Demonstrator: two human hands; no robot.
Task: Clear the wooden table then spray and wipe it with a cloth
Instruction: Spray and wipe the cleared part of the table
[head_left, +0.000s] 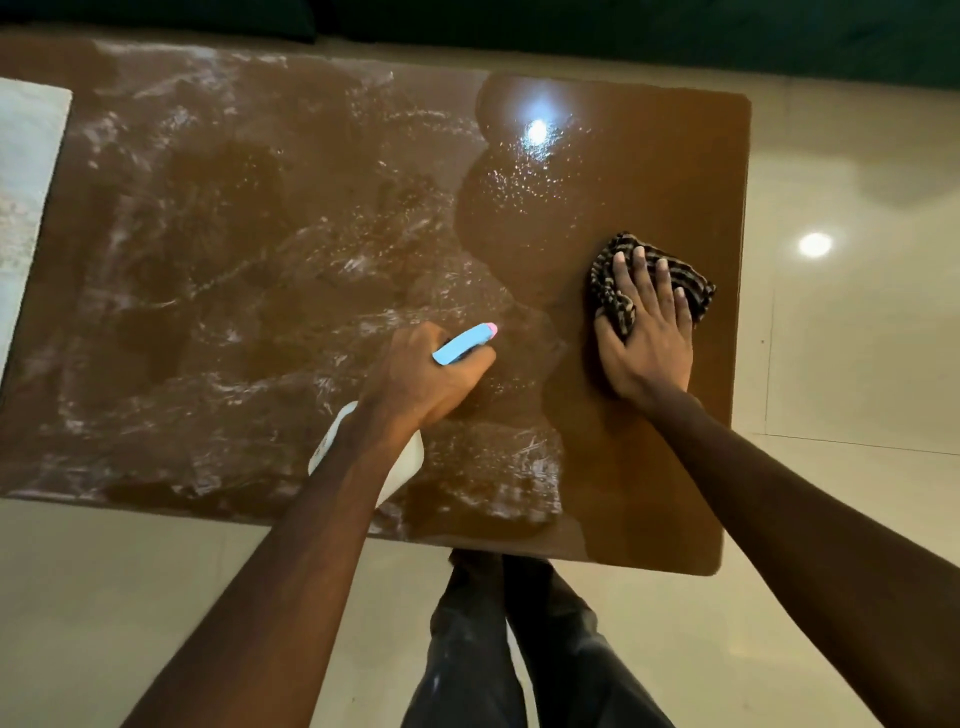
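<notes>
Seen from the middle of the wooden table (208, 234), the wet top is open toward 12, 10 and 7 o'clock, so a hand could slide there. At 3 o'clock the right hand (647, 338) presses flat on the cloth (605, 286). At 5 o'clock the left hand (421, 379) grips the spray bottle (462, 345), blocking that part. A pale flat thing (28, 182) lies at the 9 o'clock end.

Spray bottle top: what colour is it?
The spray bottle top is light blue with a pink tip; the head view shows it best.
</notes>
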